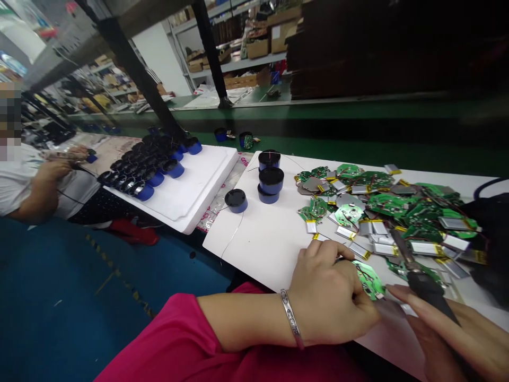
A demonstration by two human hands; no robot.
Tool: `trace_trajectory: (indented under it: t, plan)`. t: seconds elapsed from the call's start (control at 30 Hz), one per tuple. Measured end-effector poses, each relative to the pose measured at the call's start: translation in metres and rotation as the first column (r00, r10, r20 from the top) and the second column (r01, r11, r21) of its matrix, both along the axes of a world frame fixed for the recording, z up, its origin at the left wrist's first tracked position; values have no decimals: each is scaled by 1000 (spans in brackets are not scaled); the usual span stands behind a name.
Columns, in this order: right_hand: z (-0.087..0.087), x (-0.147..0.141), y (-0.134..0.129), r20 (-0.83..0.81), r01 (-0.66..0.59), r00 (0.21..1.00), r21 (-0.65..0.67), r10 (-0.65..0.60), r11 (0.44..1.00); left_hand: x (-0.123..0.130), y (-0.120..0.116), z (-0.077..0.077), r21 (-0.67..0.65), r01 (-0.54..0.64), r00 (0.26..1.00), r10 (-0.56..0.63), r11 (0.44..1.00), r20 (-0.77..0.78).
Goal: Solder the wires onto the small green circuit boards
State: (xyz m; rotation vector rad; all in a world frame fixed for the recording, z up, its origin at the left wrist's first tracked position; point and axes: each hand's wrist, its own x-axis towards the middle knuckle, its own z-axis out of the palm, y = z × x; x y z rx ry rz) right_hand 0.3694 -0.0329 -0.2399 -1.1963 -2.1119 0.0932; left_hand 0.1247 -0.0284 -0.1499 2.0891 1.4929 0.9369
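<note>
Two bare hands are busy over the white board (258, 239): the left hand (330, 297), fingers closed, pinches a thin green circuit board (369, 278) above its near edge, while the right hand (457, 323) grips a soldering iron (425, 286) by its dark handle. Loose circuit boards (401, 207) and flat silvery battery packs (385, 249) crowd the white board's right side, near its back edge. Smooth open room lies across its middle. Round blue-and-black cups (271, 180) stand towards its left end, one trailing thin wire. Past that end, beyond a narrow gap, a thick white slab (199, 185) carries more cups.
</note>
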Motion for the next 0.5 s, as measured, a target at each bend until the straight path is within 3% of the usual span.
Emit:
trace_trajectory:
  t: [0.17,0.3,0.4,0.5]
  plan:
    - [19,-29,-7,49,-57,997,58,54,997,-14,11,15,-48,207,964,-212,977,-163]
    - [31,-32,4,105,-204,976,140,191,969,-21,20,29,-129,368,842,-388,921,-375]
    - [32,-33,14,102,-176,982,178,159,968,-21,26,39,-171,410,760,-439,896,-480]
    - [27,-34,20,73,-115,992,224,101,968,-22,42,57,-250,436,714,-502,864,-488]
